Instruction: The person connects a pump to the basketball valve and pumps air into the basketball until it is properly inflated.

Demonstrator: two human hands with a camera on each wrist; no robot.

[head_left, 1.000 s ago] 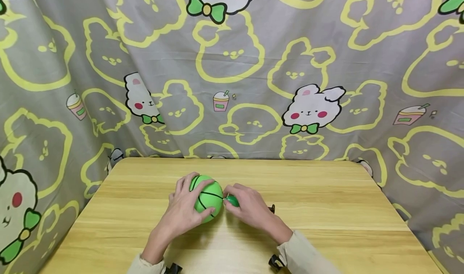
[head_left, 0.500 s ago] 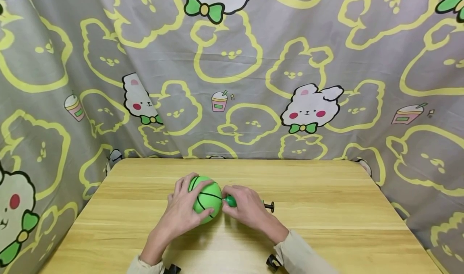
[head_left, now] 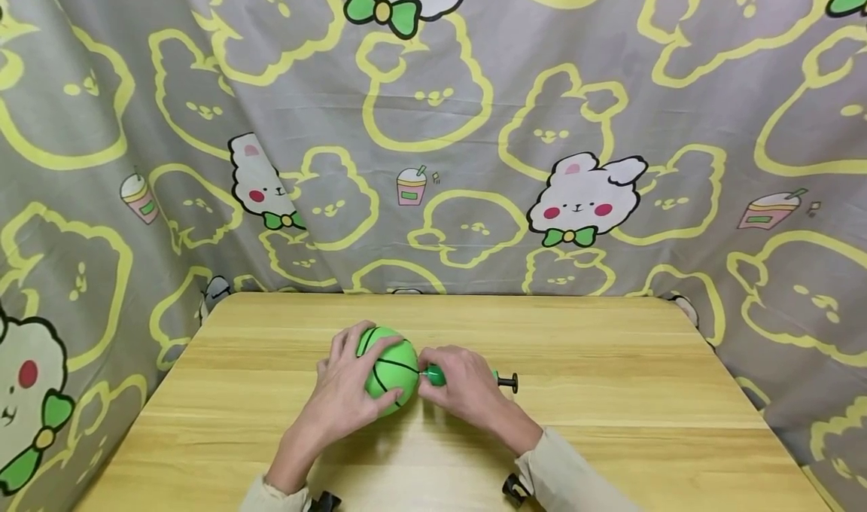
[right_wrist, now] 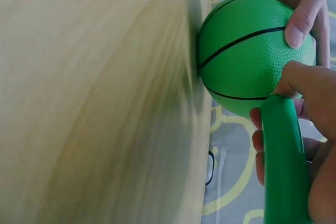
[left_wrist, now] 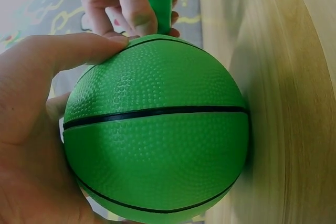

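Note:
A green ball (head_left: 394, 373) with black seam lines rests on the wooden table, its bumpy skin plain in the left wrist view. My left hand (head_left: 347, 384) grips it from the left, fingers spread over the top and thumb on the near side. In my right hand (head_left: 463, 385) is a green ball pump (right_wrist: 285, 166), held roughly level with its front end at the ball's right side. A thin tip just shows between pump and ball; how deep it sits cannot be told. The pump's black plunger handle (head_left: 515, 382) sticks out to the right, behind the hand.
The wooden table (head_left: 609, 391) extends around both hands. A grey curtain (head_left: 474, 120) with yellow outlines and white rabbits hangs behind its far edge and along the sides. Black straps (head_left: 516, 489) sit at both wrists, near the light sleeves.
More of the pump's black plunger handle shows to the right of my right wrist than a second ago. The ball and my left hand have stayed nearly in place; the view shifted slightly.

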